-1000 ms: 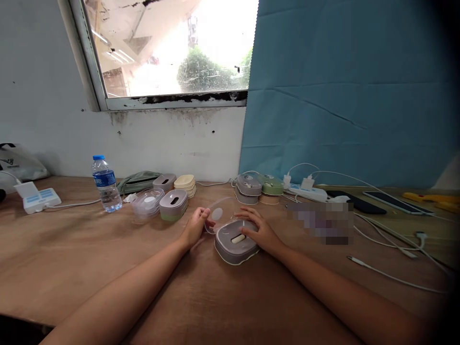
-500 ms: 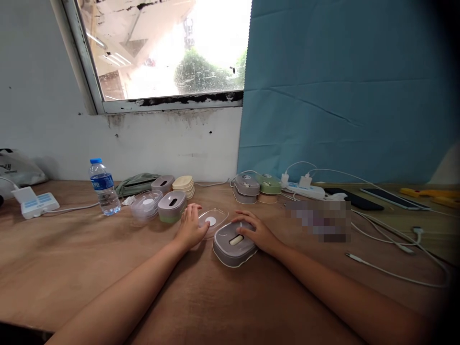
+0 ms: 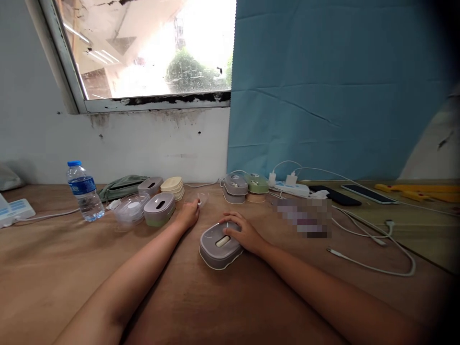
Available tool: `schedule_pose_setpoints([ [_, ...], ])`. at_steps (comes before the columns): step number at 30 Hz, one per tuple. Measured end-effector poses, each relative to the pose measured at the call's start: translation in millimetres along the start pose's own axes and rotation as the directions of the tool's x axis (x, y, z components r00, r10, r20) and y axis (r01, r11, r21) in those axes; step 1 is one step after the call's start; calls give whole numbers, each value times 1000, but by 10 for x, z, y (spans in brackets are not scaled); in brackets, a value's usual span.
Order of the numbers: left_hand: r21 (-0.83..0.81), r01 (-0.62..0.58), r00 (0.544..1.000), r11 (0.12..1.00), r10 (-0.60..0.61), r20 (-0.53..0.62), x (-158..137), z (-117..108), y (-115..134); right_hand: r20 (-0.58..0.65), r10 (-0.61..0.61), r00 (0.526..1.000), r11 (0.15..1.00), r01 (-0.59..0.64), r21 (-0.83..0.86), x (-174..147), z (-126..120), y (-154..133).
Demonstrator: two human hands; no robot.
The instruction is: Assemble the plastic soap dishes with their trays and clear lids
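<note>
My left hand (image 3: 189, 214) is closed on the edge of a clear plastic lid (image 3: 204, 198), tilted up beyond the fingers and partly hidden by them. My right hand (image 3: 247, 234) grips the far right side of a mauve oval box (image 3: 215, 251), its thumb on top close to the pale slot. The box rests on the table with a thin cream rim showing underneath. Left of my left hand stands a mauve-and-green slotted box (image 3: 159, 211), beside a stack of clear plastic lids (image 3: 131, 212).
Behind are a cream stack (image 3: 172, 186), another mauve box (image 3: 150, 186) and a green pouch (image 3: 122, 187). A water bottle (image 3: 84, 191) stands left. Grey boxes (image 3: 235, 188) and a green-topped box (image 3: 257, 187) sit at the back. Cables (image 3: 373, 268), phones (image 3: 366, 194) and a power strip (image 3: 287, 189) lie right.
My left hand has moved away from me toward the back, lifting the clear lid off its place beside the mauve box. My right hand stays on the box. The view has swung right.
</note>
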State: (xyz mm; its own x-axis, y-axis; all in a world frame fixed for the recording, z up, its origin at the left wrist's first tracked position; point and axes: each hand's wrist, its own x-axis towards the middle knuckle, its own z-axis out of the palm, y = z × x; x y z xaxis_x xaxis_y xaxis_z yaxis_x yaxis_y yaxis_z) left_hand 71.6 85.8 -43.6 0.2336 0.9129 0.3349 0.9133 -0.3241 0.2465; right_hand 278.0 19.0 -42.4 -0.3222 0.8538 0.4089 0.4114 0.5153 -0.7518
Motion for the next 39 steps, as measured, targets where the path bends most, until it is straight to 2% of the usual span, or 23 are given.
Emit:
schedule_pose_setpoints([
  [3, 46, 80, 997, 996, -80, -16, 253, 109, -70, -3, -1, 1000, 1000, 1, 2, -6, -1, 1],
  [7, 102, 152, 988, 983, -149, -38, 434, 211, -161, -10, 12, 1000, 1000, -12, 9, -17, 3, 1],
  [14, 118, 103, 993, 988, -94, -78, 477, 216, -226, -3, 27, 1000, 999, -27, 27, -14, 1, -9],
  [20, 60, 1, 982, 998, 10, -190, 321, 121, -138, -2, 19, 1000, 997, -19, 69, 1, -9, 7],
  [24, -31, -102, 955, 994, 90, -282, -84, -107, 94, 17, 2, 1000, 995, -4, 103, 5, -17, 30],
  [25, -133, -193, 940, 972, 145, -307, -227, -195, 164, 19, -4, 1000, 994, 2, 106, 8, -17, 42],
  [26, -231, -287, 933, 930, 217, -287, -377, -289, 235, 19, -11, 1000, 994, 9, 109, 12, -16, 54],
  [28, -363, -417, 907, 833, 409, -103, -661, -468, 365, 26, -33, 999, 993, 30, 113, 19, -13, 78],
  [30, -407, -496, 821, 767, 567, 66, -875, -593, 461, 33, -52, 998, 992, 48, 121, 25, -14, 90],
  [32, -406, -532, 762, 743, 629, 152, -993, -641, 504, 39, -53, 998, 990, 48, 135, 27, -19, 86],
  [35, -419, -514, 766, 749, 620, 170, -1031, -606, 473, 49, 12, 999, 982, -21, 187, 25, -31, 57],
  [39, -547, -435, 827, 716, 558, 73, -1018, -539, 378, 44, 182, 982, 939, -187, 288, 29, -49, 24],
])
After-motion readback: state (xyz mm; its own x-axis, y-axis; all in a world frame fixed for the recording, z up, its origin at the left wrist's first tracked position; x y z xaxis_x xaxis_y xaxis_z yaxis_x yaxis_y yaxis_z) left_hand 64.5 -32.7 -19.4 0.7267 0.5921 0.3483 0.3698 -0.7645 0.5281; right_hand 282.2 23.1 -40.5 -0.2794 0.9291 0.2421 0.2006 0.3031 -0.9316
